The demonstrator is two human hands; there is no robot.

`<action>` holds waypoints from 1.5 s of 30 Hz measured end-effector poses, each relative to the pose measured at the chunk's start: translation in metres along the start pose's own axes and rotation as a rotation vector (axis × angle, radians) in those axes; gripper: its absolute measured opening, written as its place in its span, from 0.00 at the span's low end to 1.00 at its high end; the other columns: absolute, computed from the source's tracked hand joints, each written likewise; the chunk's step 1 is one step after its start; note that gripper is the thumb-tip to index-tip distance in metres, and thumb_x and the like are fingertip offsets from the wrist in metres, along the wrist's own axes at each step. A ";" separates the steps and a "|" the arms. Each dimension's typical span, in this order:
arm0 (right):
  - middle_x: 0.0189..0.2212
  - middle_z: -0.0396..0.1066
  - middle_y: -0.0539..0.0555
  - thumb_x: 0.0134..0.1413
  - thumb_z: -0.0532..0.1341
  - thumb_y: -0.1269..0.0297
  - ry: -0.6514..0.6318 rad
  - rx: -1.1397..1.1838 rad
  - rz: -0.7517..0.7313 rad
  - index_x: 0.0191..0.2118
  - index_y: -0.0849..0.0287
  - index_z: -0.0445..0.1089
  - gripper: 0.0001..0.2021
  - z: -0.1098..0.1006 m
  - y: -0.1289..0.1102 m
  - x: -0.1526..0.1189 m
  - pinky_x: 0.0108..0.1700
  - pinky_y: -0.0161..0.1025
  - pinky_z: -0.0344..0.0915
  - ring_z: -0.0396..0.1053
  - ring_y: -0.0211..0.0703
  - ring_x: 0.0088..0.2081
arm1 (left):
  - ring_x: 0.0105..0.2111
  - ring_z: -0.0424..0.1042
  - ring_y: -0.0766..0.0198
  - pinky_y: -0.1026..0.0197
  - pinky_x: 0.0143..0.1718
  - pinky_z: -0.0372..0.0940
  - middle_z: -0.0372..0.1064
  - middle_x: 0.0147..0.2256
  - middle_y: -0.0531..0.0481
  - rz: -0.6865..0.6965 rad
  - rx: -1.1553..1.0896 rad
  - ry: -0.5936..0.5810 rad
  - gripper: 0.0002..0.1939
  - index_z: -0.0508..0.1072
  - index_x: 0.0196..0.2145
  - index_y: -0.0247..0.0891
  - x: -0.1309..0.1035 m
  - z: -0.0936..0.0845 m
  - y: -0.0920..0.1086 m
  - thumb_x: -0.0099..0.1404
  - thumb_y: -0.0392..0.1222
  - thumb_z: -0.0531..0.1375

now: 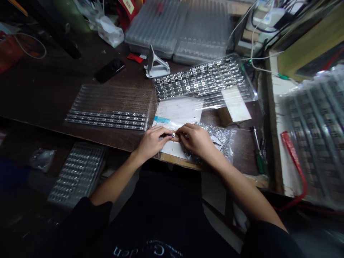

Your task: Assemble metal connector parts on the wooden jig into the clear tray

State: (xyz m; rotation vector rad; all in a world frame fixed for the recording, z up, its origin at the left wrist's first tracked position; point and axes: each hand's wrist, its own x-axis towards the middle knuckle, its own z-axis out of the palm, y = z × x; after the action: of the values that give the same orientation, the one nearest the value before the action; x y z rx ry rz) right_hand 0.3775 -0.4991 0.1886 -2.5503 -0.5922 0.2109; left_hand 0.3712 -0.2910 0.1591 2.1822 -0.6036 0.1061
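The left hand point(152, 142) pinches a tiny silvery-white part with a dark middle point(173, 135) between thumb and forefinger, just above the front edge of the dark brown wooden table point(122, 139). The fingers of the right hand point(197, 140) are bent and bunched close by, beside a clear plastic bag of small shiny metal pieces point(228, 138); whether they grip anything, I cannot tell. For a piece this small, a light pinch at its edges would serve best, leaving its face open to view and giving the other fingertips a free side to meet. Keeping both wrists low over the flat white sheet point(178, 107) should steady the work, and a dropped piece would be easier to spot there than on dark wood. The forearm by the bag is best kept from dragging it. The rows in the clear ribbed plastic tray point(107, 102) and the larger, slanted clear plastic tray point(249, 91) look easy to jog, so elbows should stay in. As for writing, the black T-shirt point(166, 215) bears white lettering, upside down and partly cut off; one big letter may be C or G. A yellow label on red point(128, 5) is too blurred to read.
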 end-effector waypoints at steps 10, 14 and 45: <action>0.42 0.75 0.59 0.65 0.55 0.72 0.041 0.114 -0.179 0.48 0.62 0.74 0.12 0.011 0.003 0.002 0.45 0.38 0.66 0.72 0.44 0.42 | 0.43 0.77 0.58 0.54 0.47 0.69 0.79 0.39 0.49 -0.076 0.018 0.225 0.03 0.76 0.39 0.42 -0.008 -0.004 0.003 0.70 0.39 0.61; 0.40 0.74 0.61 0.69 0.54 0.71 -0.025 -0.106 -0.256 0.47 0.64 0.74 0.11 0.010 -0.005 -0.001 0.44 0.41 0.64 0.70 0.47 0.40 | 0.43 0.75 0.55 0.53 0.47 0.67 0.78 0.41 0.48 -0.116 0.183 0.093 0.03 0.75 0.41 0.41 -0.017 -0.007 0.002 0.70 0.39 0.60; 0.38 0.76 0.58 0.65 0.60 0.66 -0.075 -0.160 -0.081 0.44 0.61 0.76 0.09 -0.030 0.021 -0.017 0.36 0.39 0.56 0.71 0.44 0.36 | 0.39 0.74 0.57 0.53 0.44 0.66 0.76 0.36 0.49 -0.066 0.130 0.107 0.03 0.74 0.37 0.40 0.008 0.025 0.024 0.65 0.35 0.64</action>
State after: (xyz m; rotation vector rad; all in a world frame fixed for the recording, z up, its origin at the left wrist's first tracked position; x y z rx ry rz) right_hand 0.3784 -0.5363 0.2040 -2.6745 -0.7671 0.2411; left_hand 0.3639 -0.3249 0.1625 2.3026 -0.4756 0.2308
